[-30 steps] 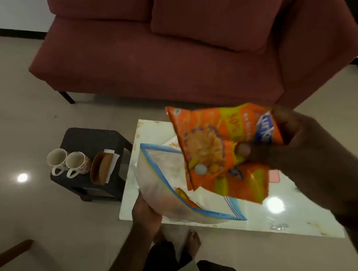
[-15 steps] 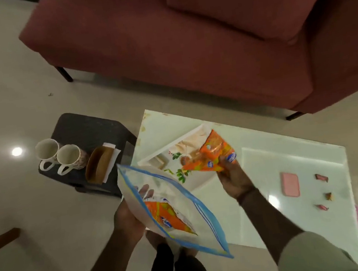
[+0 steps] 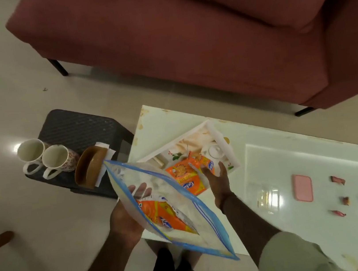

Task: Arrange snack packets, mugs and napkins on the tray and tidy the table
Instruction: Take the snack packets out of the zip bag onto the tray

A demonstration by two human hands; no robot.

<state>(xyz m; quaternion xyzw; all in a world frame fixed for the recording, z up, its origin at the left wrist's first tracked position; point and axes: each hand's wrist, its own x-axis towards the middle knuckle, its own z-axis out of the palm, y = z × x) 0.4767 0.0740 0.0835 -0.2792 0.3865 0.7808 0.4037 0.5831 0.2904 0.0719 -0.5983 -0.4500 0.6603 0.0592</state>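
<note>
I see a glossy white table (image 3: 294,164), a clear plastic zip bag (image 3: 186,222) with shiny orange foil snack packets (image 3: 186,178), matt red cloth on the sofa (image 3: 182,42), glazed mugs (image 3: 44,157), and a textured dark stool (image 3: 79,127), possibly woven plastic.

Open glass table (image 3: 254,133) surface btwn white tray (image 3: 226,144) and pink case (image 3: 303,188): free lane for a hand. Three small wrappers (image 3: 338,180) lined up near right edge, just past the case. Tray near half taken by two orange snack packets (image 3: 183,177), w/ right hand (image 3: 218,181) over them; far half mostly bare. Zip bag (image 3: 172,208) held in left hand (image 3: 125,220) blocks table's near-left corner. Black side stool (image 3: 79,129) at left: front edge crowded w/ two mugs (image 3: 44,156) and napkin holder (image 3: 91,167), back part bare.
</note>
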